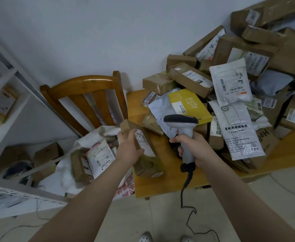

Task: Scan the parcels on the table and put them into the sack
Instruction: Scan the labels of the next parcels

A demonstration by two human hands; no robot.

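Your left hand (129, 147) grips brown box (147, 155), long axis pointing away from you, label toward right. Your right hand (192, 147) wraps scanner (184, 130) handle, just right of box. Sack (89, 137) lies left of left hand, nearer that arm.

Head-worn view, steeply down over table (152, 187).

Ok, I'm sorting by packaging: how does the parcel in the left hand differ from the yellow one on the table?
The held parcel is a long, narrow brown carton; the yellow parcel is broader and flatter. The held parcel is gripped, tilted, by the left hand; the yellow parcel lies among others on the table. Both carry a white printed label.
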